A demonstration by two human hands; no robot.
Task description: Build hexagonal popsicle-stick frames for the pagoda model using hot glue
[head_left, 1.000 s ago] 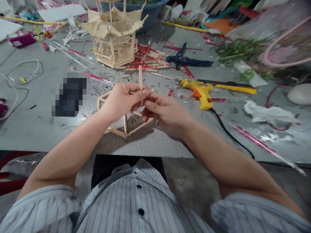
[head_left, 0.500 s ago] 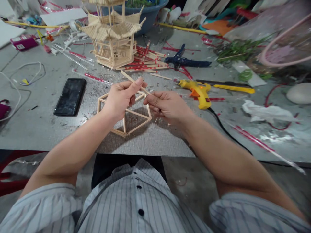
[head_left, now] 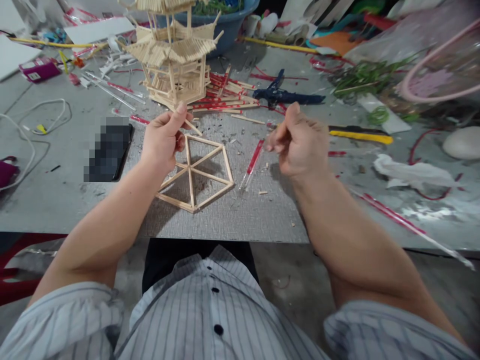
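Observation:
My left hand (head_left: 163, 140) pinches a short wooden stick (head_left: 194, 128) between thumb and fingers, above the left side of a flat frame. This hexagonal stick frame (head_left: 210, 196) lies on the table with spokes meeting at its middle, its left part hidden by my left hand and forearm. To the right, my right hand (head_left: 303, 142) is closed around the yellow glue gun (head_left: 278, 129), which it almost wholly covers. Between frame and right hand lies a clear strip with a red band (head_left: 255, 157).
A stick-built pagoda (head_left: 174, 65) stands at the back, beside a pile of red-marked sticks (head_left: 225, 92). Dark blue pliers-like tool (head_left: 288, 95), yellow-and-black cutter (head_left: 360, 135) and crumpled tissue (head_left: 412, 172) lie rightward. A phone (head_left: 112, 152) lies left. Behind is a blue basin (head_left: 232, 25).
My hands have moved apart. The left drew left with the stick; the right went right and closed on the glue gun. More of the hexagonal frame and the clear strip now show.

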